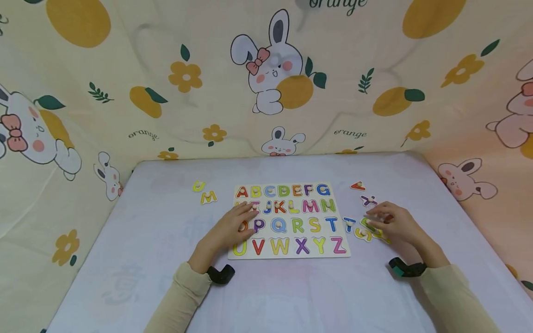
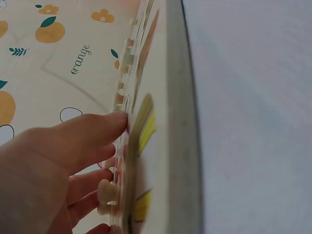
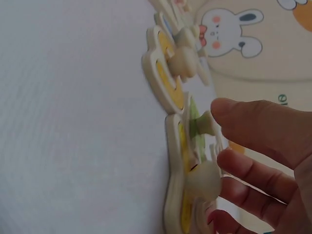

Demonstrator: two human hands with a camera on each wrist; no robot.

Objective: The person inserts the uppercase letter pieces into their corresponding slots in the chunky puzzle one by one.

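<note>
A white alphabet puzzle board [image 1: 287, 234] lies flat, with coloured letters in rows; some have knobs. My left hand [image 1: 230, 227] rests over its left side, fingers spread and partly hiding several letters. In the left wrist view, the thumb [image 2: 105, 127] touches the board's face near knobs. My right hand [image 1: 397, 225] is at a small cluster of loose letter pieces, its fingers loosely bent. A green letter piece [image 1: 367, 224] lies under its fingertips; in the right wrist view the thumb [image 3: 243, 119] is close beside the green knob [image 3: 204, 124], fingers apart. A yellow letter piece [image 3: 168, 73] lies beside it.
Right of the board lie a blue T piece [image 1: 349, 225], a purple X-shaped piece [image 1: 368, 200] and a red letter piece [image 1: 357, 186]. Two yellow pieces, one curved [image 1: 198, 186] and one zigzag [image 1: 208, 197], lie left of it. A patterned curtain [image 1: 225, 106] hangs behind the table.
</note>
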